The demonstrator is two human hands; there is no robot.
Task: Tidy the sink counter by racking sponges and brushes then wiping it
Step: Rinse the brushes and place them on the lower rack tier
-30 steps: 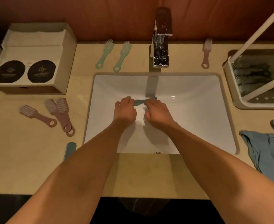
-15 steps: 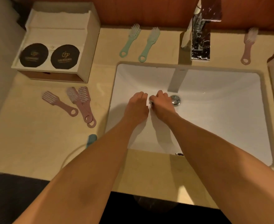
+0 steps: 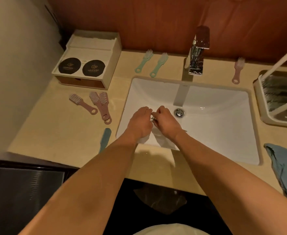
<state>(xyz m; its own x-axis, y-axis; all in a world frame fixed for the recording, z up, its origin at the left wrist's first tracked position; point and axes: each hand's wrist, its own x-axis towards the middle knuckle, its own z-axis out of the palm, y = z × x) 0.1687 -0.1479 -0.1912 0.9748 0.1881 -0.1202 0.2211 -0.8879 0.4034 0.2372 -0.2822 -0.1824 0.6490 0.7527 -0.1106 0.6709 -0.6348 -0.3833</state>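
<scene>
Beige counter, white sink: left hand and right hand, both grips clamped on brush, exposed earlier, now nearly hidden over basin; rack unreached, racking pending.

Two green brushes lie side by side behind the sink; one pink brush right of the tap; three pink brushes left, two overlapping; blue brush front-left; blue cloth crumpled on the counter.
</scene>
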